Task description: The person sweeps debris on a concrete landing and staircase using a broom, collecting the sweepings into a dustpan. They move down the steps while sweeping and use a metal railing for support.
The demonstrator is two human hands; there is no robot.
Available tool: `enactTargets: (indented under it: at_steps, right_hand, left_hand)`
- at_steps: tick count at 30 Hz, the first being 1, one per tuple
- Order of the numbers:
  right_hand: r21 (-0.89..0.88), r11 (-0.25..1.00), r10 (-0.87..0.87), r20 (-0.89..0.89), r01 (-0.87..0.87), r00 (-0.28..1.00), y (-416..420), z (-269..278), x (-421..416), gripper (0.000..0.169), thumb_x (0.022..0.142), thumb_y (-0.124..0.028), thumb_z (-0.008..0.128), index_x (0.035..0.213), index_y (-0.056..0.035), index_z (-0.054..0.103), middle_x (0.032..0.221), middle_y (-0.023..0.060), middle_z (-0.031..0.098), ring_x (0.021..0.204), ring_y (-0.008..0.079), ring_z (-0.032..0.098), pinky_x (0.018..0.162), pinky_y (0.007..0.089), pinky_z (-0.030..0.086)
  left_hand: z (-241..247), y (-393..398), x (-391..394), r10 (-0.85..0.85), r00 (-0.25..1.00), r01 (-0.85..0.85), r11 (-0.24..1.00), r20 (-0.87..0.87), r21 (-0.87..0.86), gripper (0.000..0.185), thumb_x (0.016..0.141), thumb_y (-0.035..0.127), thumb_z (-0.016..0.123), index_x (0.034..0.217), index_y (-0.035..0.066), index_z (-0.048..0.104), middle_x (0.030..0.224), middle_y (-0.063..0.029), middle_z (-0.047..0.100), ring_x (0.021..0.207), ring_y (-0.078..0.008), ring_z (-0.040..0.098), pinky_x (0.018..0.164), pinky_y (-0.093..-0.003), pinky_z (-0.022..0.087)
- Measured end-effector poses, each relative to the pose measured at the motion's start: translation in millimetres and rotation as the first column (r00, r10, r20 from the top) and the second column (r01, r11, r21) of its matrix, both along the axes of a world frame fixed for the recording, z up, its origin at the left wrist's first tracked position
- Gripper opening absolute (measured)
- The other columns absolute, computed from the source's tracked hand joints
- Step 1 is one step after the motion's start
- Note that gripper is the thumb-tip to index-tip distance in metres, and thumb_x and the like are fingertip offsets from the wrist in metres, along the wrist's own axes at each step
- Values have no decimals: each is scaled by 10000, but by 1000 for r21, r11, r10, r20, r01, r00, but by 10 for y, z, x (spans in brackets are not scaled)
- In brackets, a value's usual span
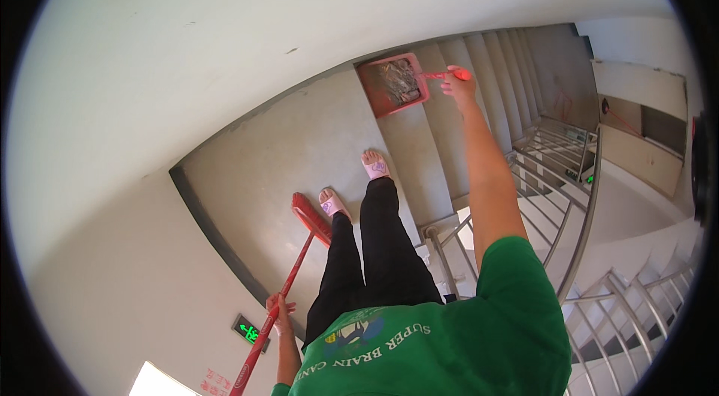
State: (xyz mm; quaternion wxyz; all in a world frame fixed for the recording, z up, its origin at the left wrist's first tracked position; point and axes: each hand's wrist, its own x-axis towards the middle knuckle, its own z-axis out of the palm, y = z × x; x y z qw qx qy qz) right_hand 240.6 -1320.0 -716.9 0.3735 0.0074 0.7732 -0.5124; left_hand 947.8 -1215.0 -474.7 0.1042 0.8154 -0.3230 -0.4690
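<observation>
My right hand grips the red handle of a red dustpan, held over the top of the stairs beside the wall. Grey debris lies in the pan. My left hand is around the long red handle of a broom. The broom's red bristle head rests on the landing floor, next to my foot in a pink slipper.
Concrete steps descend to the right to a lower landing. A metal stair railing runs along their inner side. A white wall borders the landing, and a green-lit exit sign is on the wall near my left hand.
</observation>
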Motion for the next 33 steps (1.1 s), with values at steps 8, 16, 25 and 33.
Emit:
enactTargets:
  at_steps: [8,16,25,33]
  right_hand:
    - [3,1000,-20,164,20,986,-119,-109,-106,305,761,-168,651,1042,-96,554,911,94,641,735,206,639,613,365,559]
    - [293,886,305,217,-360,927,149,-131,534,314,750,-90,599,1051,-100,508,623,40,539,499,194,574,376,332,444]
    - [291,341,814,385,-894,436,362,370,2415,249,823,-102,570,1071,-86,556,744,63,619,565,160,617,441,302,495]
    - [307,-347,888,-195,-886,-416,96,1817,4123,156,791,-153,620,904,-50,655,765,90,675,682,162,655,597,295,513]
  left_hand:
    - [-15,-9,-60,30,999,-29,999,17,-26,337,860,295,610,1054,27,549,900,-93,619,641,-146,627,473,-222,488]
    - [97,-11,-174,86,992,-62,969,93,-237,216,821,215,648,960,49,645,1047,-95,635,740,-134,601,566,-243,493]
    - [494,-246,-509,179,961,7,746,211,-665,185,817,74,620,1001,86,641,953,-86,654,743,-110,587,609,-258,473]
    - [517,145,-86,295,955,-222,680,-17,-699,257,803,63,574,1060,59,568,696,-98,609,644,-213,601,603,-353,473]
